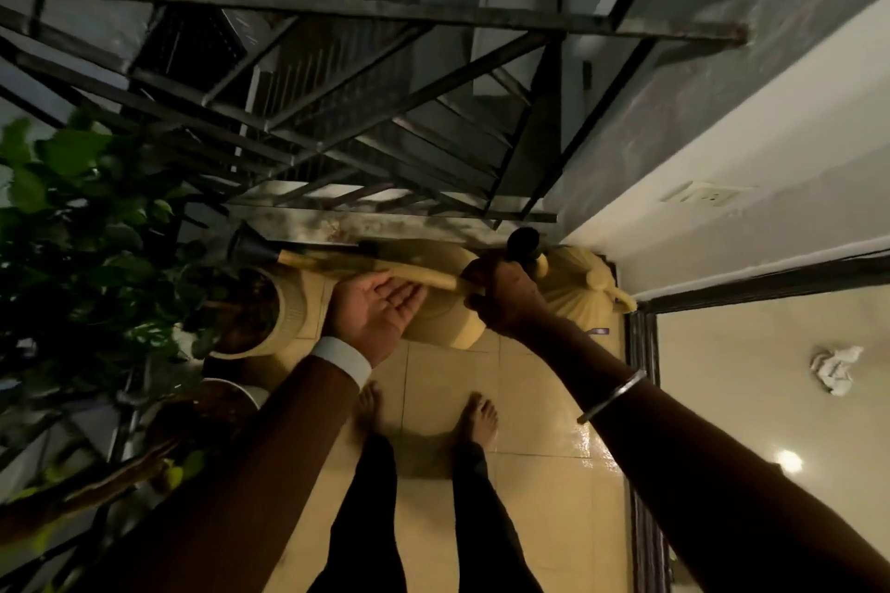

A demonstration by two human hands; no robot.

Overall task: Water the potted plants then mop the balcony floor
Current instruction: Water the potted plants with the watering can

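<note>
I hold a yellow watering can with a long spout (pixel 337 262) that ends in a black rose (pixel 253 248), which points left over a cream ribbed pot (pixel 289 308). My right hand (pixel 505 299) is shut on the can where the spout meets its ribbed body (pixel 578 289). A black knob (pixel 525 242) shows above my fingers. My left hand (pixel 380 308) lies open, palm up, with its fingertips under the spout. A leafy green plant (pixel 72 226) fills the left side. A second pot (pixel 216 400) with a white rim and dark soil stands nearer to me.
My bare feet (pixel 477 419) stand on glossy beige floor tiles (pixel 530 400). A dark metal railing (pixel 337 120) closes the balcony ahead. On the right are a white wall with a socket (pixel 703 195) and a dark door frame (pixel 643 352). Beyond it lies a crumpled white cloth (pixel 833 371).
</note>
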